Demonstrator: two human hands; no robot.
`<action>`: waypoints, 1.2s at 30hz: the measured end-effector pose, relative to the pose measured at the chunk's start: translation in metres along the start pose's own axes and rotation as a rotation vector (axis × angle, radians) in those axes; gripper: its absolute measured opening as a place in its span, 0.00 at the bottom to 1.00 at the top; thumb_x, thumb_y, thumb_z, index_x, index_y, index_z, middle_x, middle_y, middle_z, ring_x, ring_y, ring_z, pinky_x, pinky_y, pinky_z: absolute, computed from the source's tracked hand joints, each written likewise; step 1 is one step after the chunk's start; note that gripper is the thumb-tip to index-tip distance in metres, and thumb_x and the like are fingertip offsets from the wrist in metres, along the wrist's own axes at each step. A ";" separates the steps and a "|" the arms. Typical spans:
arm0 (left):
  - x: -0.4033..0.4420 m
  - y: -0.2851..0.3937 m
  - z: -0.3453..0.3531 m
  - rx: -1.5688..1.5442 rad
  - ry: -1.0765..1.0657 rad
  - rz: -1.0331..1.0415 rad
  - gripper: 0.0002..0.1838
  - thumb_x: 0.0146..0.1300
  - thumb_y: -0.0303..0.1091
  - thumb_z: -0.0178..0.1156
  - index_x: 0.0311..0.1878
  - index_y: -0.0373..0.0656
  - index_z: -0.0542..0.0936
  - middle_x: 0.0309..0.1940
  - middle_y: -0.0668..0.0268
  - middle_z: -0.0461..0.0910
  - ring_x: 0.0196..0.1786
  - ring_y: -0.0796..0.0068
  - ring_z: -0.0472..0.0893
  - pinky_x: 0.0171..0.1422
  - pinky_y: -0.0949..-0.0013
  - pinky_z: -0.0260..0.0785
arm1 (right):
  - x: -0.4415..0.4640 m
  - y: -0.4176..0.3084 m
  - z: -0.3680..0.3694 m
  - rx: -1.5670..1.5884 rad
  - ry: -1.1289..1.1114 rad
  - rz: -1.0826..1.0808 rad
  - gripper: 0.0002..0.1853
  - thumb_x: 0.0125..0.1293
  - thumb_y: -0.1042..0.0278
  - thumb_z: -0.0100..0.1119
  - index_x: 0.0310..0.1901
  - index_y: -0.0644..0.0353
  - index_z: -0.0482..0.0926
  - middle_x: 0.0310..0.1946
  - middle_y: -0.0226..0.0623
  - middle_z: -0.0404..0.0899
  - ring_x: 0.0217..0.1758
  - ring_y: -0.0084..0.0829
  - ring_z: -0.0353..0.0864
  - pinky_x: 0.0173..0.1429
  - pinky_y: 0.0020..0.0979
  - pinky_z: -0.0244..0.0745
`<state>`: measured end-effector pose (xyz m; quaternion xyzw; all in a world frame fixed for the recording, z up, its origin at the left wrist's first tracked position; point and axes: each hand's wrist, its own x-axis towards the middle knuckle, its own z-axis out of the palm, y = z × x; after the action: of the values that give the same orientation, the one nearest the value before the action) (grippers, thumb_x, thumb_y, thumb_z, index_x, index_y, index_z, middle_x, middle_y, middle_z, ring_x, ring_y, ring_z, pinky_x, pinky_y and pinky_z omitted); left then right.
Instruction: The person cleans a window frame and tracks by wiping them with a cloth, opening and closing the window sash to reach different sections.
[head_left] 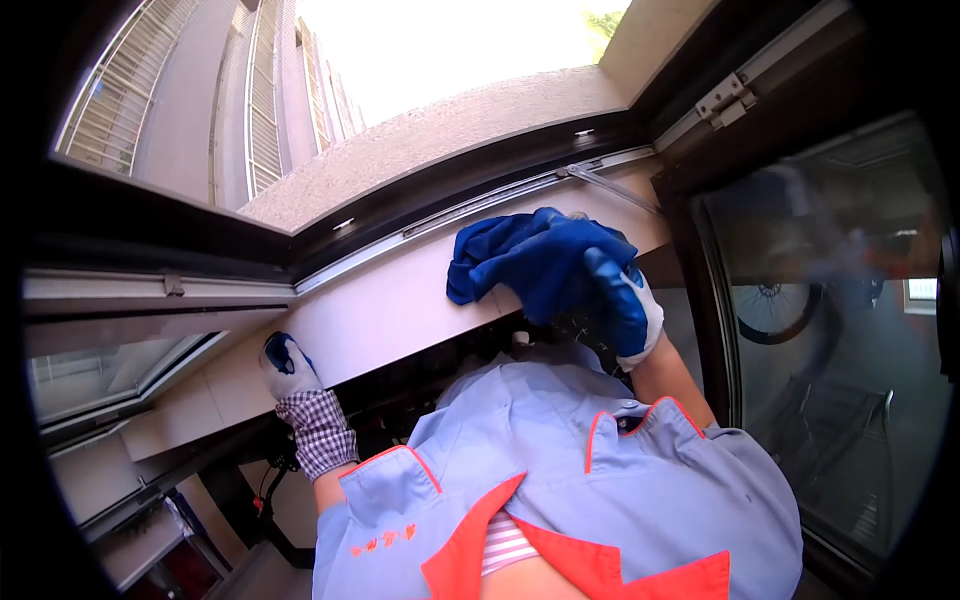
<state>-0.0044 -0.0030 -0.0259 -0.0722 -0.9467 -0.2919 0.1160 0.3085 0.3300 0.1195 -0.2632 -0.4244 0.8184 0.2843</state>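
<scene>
My right hand, in a white glove with a blue coating, is closed on a bunched dark blue cloth. The cloth lies on the right part of the pale window sill and drapes over its front edge. Some of my right fingers are hidden by the folds. Toward the sill's left end, my left hand wears a matching glove and a checked sleeve cover. Its fingers look curled against the sill at the front edge, with no cloth in them.
An open window sash stands at the right, its glass reflecting a bicycle wheel. A metal stay arm joins the frame track near the cloth. Another sash is at the left. Outside are a ledge and barred windows.
</scene>
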 end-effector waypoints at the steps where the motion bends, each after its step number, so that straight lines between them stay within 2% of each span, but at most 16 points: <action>1: 0.000 -0.002 0.001 -0.015 0.005 -0.004 0.20 0.65 0.43 0.66 0.54 0.40 0.80 0.45 0.52 0.85 0.48 0.54 0.85 0.53 0.60 0.78 | -0.002 0.010 -0.010 0.013 0.163 -0.089 0.16 0.77 0.63 0.50 0.58 0.62 0.77 0.49 0.36 0.83 0.53 0.29 0.81 0.63 0.32 0.73; 4: 0.007 -0.012 0.005 0.085 -0.077 -0.120 0.20 0.66 0.43 0.65 0.54 0.38 0.80 0.45 0.51 0.85 0.48 0.56 0.86 0.52 0.60 0.79 | -0.007 0.022 -0.043 0.118 0.301 -0.144 0.12 0.76 0.66 0.53 0.55 0.60 0.79 0.48 0.35 0.84 0.52 0.28 0.83 0.60 0.30 0.76; 5: 0.004 -0.021 0.010 0.064 -0.069 -0.121 0.20 0.67 0.43 0.65 0.54 0.37 0.79 0.45 0.51 0.85 0.48 0.56 0.86 0.52 0.61 0.79 | -0.004 0.027 -0.059 0.234 0.392 -0.152 0.09 0.75 0.68 0.56 0.51 0.57 0.82 0.46 0.33 0.86 0.49 0.26 0.85 0.57 0.28 0.79; 7: 0.000 0.005 -0.001 0.022 -0.018 -0.053 0.20 0.68 0.43 0.64 0.54 0.36 0.79 0.45 0.51 0.85 0.48 0.57 0.85 0.52 0.63 0.80 | 0.006 0.007 -0.053 0.182 0.451 -0.295 0.08 0.73 0.70 0.58 0.49 0.56 0.83 0.44 0.31 0.86 0.46 0.24 0.85 0.55 0.27 0.80; 9: 0.002 -0.005 0.002 -0.013 -0.026 -0.013 0.20 0.68 0.42 0.64 0.54 0.35 0.79 0.46 0.50 0.84 0.48 0.57 0.85 0.52 0.62 0.80 | 0.033 -0.007 -0.050 0.195 0.568 -0.445 0.07 0.70 0.71 0.62 0.47 0.54 0.84 0.41 0.28 0.86 0.41 0.23 0.86 0.50 0.25 0.80; 12: 0.003 -0.006 0.001 -0.034 -0.045 0.006 0.20 0.68 0.40 0.64 0.54 0.33 0.79 0.47 0.50 0.84 0.49 0.57 0.85 0.51 0.63 0.80 | 0.077 -0.014 -0.074 -0.068 0.818 -0.379 0.10 0.69 0.69 0.64 0.50 0.57 0.83 0.41 0.28 0.86 0.42 0.20 0.85 0.49 0.23 0.80; 14: 0.004 -0.009 0.001 -0.027 -0.033 0.054 0.19 0.68 0.39 0.64 0.54 0.33 0.79 0.47 0.51 0.84 0.49 0.57 0.85 0.51 0.63 0.79 | 0.117 -0.030 -0.077 -0.622 0.911 0.006 0.17 0.69 0.61 0.63 0.55 0.60 0.80 0.45 0.39 0.87 0.48 0.33 0.87 0.52 0.32 0.81; 16: 0.003 -0.007 0.002 -0.072 -0.022 0.074 0.19 0.68 0.38 0.64 0.54 0.34 0.79 0.47 0.51 0.84 0.49 0.57 0.85 0.51 0.63 0.79 | 0.146 -0.041 -0.068 -1.327 0.952 0.042 0.21 0.70 0.55 0.60 0.57 0.61 0.77 0.50 0.51 0.84 0.56 0.49 0.84 0.60 0.42 0.78; 18: 0.003 -0.004 0.003 -0.094 -0.016 0.084 0.18 0.68 0.37 0.64 0.53 0.33 0.80 0.47 0.51 0.84 0.48 0.57 0.84 0.51 0.63 0.79 | 0.167 -0.051 -0.059 -1.455 0.834 0.183 0.24 0.70 0.51 0.59 0.58 0.62 0.75 0.56 0.57 0.80 0.61 0.57 0.77 0.64 0.48 0.75; 19: 0.002 -0.003 0.002 -0.087 -0.016 0.084 0.17 0.68 0.37 0.64 0.53 0.33 0.80 0.47 0.51 0.84 0.48 0.57 0.84 0.51 0.63 0.79 | 0.177 -0.051 -0.059 -1.531 0.795 0.198 0.24 0.70 0.52 0.57 0.59 0.61 0.73 0.58 0.55 0.79 0.62 0.54 0.78 0.65 0.47 0.75; 22: 0.000 0.001 -0.001 -0.100 -0.014 0.103 0.16 0.68 0.36 0.64 0.51 0.33 0.81 0.47 0.51 0.83 0.47 0.57 0.84 0.50 0.63 0.79 | 0.195 -0.053 -0.064 -1.722 0.746 0.433 0.21 0.71 0.53 0.56 0.59 0.56 0.75 0.61 0.54 0.77 0.66 0.51 0.76 0.67 0.43 0.74; 23: 0.000 0.001 0.000 -0.110 -0.011 0.111 0.16 0.68 0.36 0.64 0.51 0.32 0.81 0.46 0.51 0.83 0.47 0.57 0.84 0.50 0.63 0.79 | 0.199 -0.057 -0.065 -1.793 0.662 0.571 0.23 0.72 0.51 0.51 0.61 0.55 0.76 0.67 0.50 0.73 0.70 0.48 0.73 0.70 0.41 0.71; 27: -0.001 0.000 0.000 -0.178 -0.032 0.101 0.16 0.67 0.35 0.64 0.50 0.32 0.81 0.45 0.51 0.83 0.46 0.56 0.85 0.49 0.63 0.79 | 0.230 -0.060 -0.095 -1.990 0.401 0.840 0.24 0.73 0.49 0.49 0.61 0.57 0.75 0.66 0.51 0.73 0.69 0.49 0.73 0.70 0.42 0.71; 31: 0.000 0.008 -0.005 -0.157 -0.024 0.125 0.16 0.67 0.35 0.64 0.50 0.33 0.81 0.45 0.52 0.83 0.45 0.56 0.85 0.49 0.62 0.79 | 0.254 -0.053 -0.125 -2.056 0.284 0.946 0.26 0.73 0.48 0.46 0.62 0.59 0.75 0.66 0.52 0.73 0.68 0.50 0.74 0.69 0.44 0.71; 36: 0.000 0.008 -0.006 -0.167 -0.021 0.152 0.16 0.67 0.36 0.63 0.50 0.33 0.82 0.45 0.51 0.83 0.46 0.55 0.84 0.50 0.61 0.78 | 0.261 -0.053 -0.137 -1.927 0.353 0.932 0.28 0.74 0.46 0.44 0.62 0.61 0.74 0.66 0.54 0.73 0.67 0.51 0.75 0.69 0.46 0.71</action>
<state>-0.0013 0.0002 -0.0162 -0.1564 -0.9120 -0.3593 0.1214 0.2307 0.6101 0.0458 -0.6253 -0.7000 0.1192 -0.3237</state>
